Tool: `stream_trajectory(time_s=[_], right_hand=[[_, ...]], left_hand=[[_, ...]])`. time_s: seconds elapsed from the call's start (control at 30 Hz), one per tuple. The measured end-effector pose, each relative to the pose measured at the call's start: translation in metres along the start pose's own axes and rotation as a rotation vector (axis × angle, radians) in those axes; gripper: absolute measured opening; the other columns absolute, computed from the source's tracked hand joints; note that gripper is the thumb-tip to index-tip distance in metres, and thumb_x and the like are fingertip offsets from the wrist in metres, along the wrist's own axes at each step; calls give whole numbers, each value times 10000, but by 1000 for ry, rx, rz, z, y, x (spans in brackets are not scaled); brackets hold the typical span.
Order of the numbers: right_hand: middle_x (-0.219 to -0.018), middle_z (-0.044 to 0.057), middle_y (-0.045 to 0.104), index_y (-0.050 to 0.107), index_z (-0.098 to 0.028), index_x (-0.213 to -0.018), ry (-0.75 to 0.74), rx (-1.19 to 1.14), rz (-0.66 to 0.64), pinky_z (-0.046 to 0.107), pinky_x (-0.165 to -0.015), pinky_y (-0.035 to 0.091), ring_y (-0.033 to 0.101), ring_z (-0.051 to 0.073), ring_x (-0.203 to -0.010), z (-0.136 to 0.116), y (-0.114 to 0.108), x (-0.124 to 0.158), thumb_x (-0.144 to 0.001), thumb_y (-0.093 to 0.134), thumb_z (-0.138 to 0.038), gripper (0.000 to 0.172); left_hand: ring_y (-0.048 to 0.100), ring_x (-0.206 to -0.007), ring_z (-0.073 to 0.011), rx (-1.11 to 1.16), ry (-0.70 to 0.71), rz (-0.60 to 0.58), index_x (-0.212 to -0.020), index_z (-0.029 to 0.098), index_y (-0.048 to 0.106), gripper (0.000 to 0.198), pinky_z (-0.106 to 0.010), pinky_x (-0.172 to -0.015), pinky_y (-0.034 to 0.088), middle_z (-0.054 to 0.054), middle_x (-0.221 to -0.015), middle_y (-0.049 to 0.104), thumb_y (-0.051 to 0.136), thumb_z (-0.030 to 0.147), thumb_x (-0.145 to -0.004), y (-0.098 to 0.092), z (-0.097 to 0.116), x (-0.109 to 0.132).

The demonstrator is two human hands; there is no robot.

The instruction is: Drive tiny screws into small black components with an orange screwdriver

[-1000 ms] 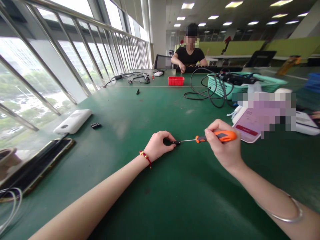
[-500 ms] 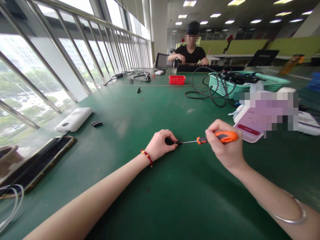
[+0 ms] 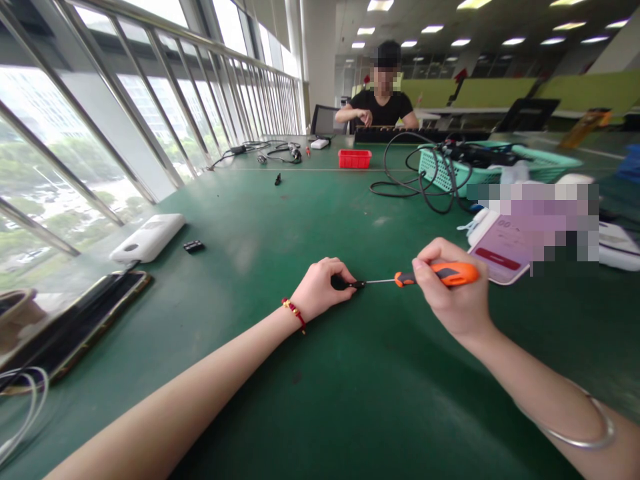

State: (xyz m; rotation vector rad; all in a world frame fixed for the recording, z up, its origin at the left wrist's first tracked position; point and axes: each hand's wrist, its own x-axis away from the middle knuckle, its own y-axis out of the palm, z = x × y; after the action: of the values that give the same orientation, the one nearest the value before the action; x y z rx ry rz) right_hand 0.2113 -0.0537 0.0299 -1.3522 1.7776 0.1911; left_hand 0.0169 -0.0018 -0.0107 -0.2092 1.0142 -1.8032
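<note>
My left hand (image 3: 324, 288) pinches a small black part (image 3: 358, 285) low against the green tabletop (image 3: 320, 373); most of the part is hidden by the fingers, and its kind does not show. My right hand (image 3: 453, 293) is closed around the orange and dark grey handle of a screwdriver (image 3: 457, 273). The screwdriver lies nearly level, its thin metal shaft pointing left. Its tip meets the right end of the black part.
A white power bank (image 3: 149, 239), a small black piece (image 3: 194, 247) and a dark phone (image 3: 80, 327) lie left. Rightward are a lit phone (image 3: 503, 248) and a teal basket (image 3: 440, 172) with cables. Beyond a red tray (image 3: 355, 159), another person (image 3: 383, 107) sits opposite.
Both hands keep their places and grips. The screwdriver handle shows a very slight shift to the right, with the tip still at the black part.
</note>
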Motion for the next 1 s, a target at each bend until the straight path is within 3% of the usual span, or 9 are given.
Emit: stream_trajectory(time_s=[0.53, 0.67, 0.77, 0.9, 1.0], right_hand=[[-471, -54, 423, 440, -202, -574, 1, -13, -18, 220, -411, 300, 397, 72, -406, -1, -1, 0, -755, 538, -183, 206], [-490, -63, 458, 473, -218, -701, 52, -34, -25, 229, -440, 357, 447, 90, -417, -1, 1, 1, -756, 573, -212, 114], [-631, -32, 544, 475, -224, -843, 44, -63, -1, 248, -530, 433, 550, 128, -558, 0, 5, 2, -716, 615, -203, 191], [-671, -5, 549, 499, -220, -760, 30, 3, 20, 246, -503, 414, 520, 123, -561, 2, 7, 4, -756, 578, -241, 82], [-619, -6, 542, 513, -217, -690, -10, 59, 74, 246, -471, 382, 492, 116, -519, 0, 3, 5, -781, 546, -256, 104]], left_hand=[[574, -773, -156, -3, 0, -3, -683, 178, 637, 18, -282, -745, 454, -7, -774, 656, 646, 188, -672, 1, -2, 0], [571, -770, -157, -1, -1, 0, -683, 180, 639, 18, -285, -738, 454, -8, -775, 654, 648, 188, -669, 1, -2, 0], [567, -770, -158, 2, 7, 3, -676, 181, 632, 20, -290, -740, 453, -6, -776, 656, 649, 182, -664, 1, -2, 0], [565, -768, -156, 7, 9, 4, -673, 181, 624, 26, -289, -743, 451, -2, -768, 657, 648, 182, -665, 2, -2, 0], [564, -768, -154, -2, 19, 12, -675, 181, 623, 27, -279, -735, 447, -1, -762, 656, 648, 180, -665, 2, -2, 0]])
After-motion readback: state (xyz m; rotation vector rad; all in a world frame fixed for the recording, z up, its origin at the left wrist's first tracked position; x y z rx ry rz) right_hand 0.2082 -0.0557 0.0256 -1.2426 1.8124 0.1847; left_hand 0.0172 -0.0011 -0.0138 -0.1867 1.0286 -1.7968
